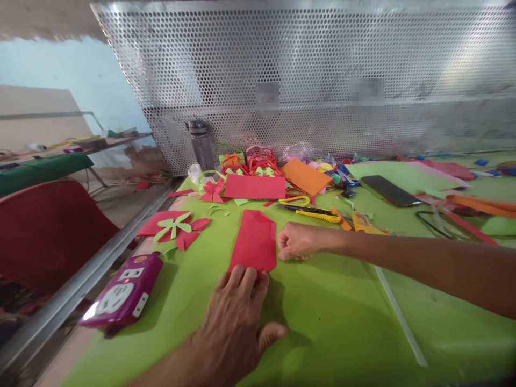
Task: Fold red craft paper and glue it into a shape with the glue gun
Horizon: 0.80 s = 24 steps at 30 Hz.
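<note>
A folded red paper (255,242) with slanted corners lies flat on the green tabletop in front of me. My left hand (237,312) rests palm down at its near edge, fingertips on the paper and thumb stretched out to the right. Close by the paper's right edge, my right hand (296,242) is closed in a fist with nothing showing in it. A yellow-handled cutter knife (318,214) and yellow-handled scissors (296,201) lie just beyond that fist. Farther back is a flat red paper piece (256,186).
A purple power strip (124,290) sits at the left. Green and red paper flowers (174,227) lie behind it. A bottle (200,144), an orange paper (306,176) and a phone (389,191) are farther back. A glue stick (401,317) lies right; a perforated metal panel (314,54) stands behind.
</note>
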Each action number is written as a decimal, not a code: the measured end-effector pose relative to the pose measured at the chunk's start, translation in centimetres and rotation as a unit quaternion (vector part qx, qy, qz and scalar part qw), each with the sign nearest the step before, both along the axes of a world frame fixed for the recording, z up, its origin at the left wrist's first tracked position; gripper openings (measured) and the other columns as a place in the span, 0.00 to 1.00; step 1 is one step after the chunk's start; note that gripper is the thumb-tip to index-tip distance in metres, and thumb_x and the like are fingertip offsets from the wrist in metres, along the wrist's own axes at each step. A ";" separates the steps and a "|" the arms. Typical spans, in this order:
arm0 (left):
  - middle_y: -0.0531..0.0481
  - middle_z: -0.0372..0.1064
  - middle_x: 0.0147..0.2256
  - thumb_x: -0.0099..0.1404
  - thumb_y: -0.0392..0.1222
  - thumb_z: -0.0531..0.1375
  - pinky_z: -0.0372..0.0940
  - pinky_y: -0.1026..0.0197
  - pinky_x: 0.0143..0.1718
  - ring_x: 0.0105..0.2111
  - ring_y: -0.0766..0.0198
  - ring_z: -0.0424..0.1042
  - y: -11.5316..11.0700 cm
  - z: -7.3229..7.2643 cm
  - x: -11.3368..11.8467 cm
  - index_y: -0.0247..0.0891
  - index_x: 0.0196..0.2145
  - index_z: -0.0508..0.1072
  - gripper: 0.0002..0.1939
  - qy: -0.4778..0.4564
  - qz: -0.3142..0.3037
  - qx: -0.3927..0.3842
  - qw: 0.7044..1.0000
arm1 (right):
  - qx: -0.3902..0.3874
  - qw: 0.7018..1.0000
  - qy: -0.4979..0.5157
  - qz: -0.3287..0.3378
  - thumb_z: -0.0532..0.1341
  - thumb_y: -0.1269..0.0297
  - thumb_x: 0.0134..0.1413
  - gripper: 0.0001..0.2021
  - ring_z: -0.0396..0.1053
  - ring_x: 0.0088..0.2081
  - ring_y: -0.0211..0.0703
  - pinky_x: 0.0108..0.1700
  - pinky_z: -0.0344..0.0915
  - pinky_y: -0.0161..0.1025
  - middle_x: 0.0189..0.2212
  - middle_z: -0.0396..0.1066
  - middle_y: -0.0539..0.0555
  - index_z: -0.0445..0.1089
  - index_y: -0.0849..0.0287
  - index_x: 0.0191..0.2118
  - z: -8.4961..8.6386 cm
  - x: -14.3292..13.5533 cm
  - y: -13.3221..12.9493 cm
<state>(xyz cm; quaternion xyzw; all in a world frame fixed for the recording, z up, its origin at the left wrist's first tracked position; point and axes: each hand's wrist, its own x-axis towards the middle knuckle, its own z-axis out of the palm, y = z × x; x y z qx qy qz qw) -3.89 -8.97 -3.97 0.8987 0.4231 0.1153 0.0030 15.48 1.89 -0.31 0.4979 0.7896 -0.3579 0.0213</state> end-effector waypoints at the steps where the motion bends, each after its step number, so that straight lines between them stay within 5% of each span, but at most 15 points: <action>1: 0.38 0.61 0.41 0.59 0.68 0.38 0.59 0.45 0.43 0.40 0.51 0.60 0.0 0.0 0.0 0.31 0.51 0.64 0.40 -0.002 0.000 0.002 1.000 | 0.008 1.000 -0.005 0.001 0.60 0.62 0.41 0.08 0.57 0.17 0.31 0.20 0.51 0.30 0.14 0.61 0.45 0.64 0.60 0.20 0.1 -0.3 -0.2; 5: 0.39 0.62 0.40 0.59 0.68 0.39 0.60 0.47 0.41 0.39 0.51 0.60 0.0 0.1 0.0 0.31 0.51 0.65 0.40 0.002 -0.005 0.004 1.000 | 0.039 0.999 -0.031 0.000 0.64 0.61 0.34 0.11 0.53 0.18 0.31 0.20 0.47 0.32 0.14 0.58 0.45 0.63 0.60 0.18 0.6 -1.6 -0.7; 13: 0.38 0.64 0.41 0.59 0.67 0.44 0.61 0.46 0.41 0.39 0.51 0.61 0.2 0.0 -0.2 0.31 0.50 0.65 0.38 0.003 -0.011 0.017 1.000 | 0.043 0.998 -0.017 0.030 0.59 0.69 0.39 0.04 0.57 0.18 0.32 0.21 0.50 0.30 0.14 0.60 0.45 0.66 0.61 0.20 0.1 -0.2 0.3; 19: 0.41 0.64 0.50 0.60 0.61 0.51 0.54 0.39 0.50 0.46 0.48 0.62 1.0 1.3 -2.1 0.37 0.55 0.62 0.32 0.058 -0.024 0.009 0.998 | 0.179 0.980 0.017 0.088 0.55 0.68 0.51 0.07 0.63 0.28 0.36 0.31 0.54 0.33 0.24 0.68 0.48 0.71 0.58 0.33 0.0 0.4 -2.5; 24: 0.49 0.60 0.56 0.64 0.49 0.53 0.49 0.38 0.55 0.56 0.52 0.56 2.2 2.6 -4.3 0.47 0.56 0.59 0.22 0.097 -0.044 -0.003 0.994 | 0.319 0.928 -0.004 0.192 0.53 0.68 0.57 0.09 0.65 0.35 0.41 0.36 0.56 0.37 0.33 0.68 0.52 0.68 0.56 0.41 -1.3 0.5 -4.5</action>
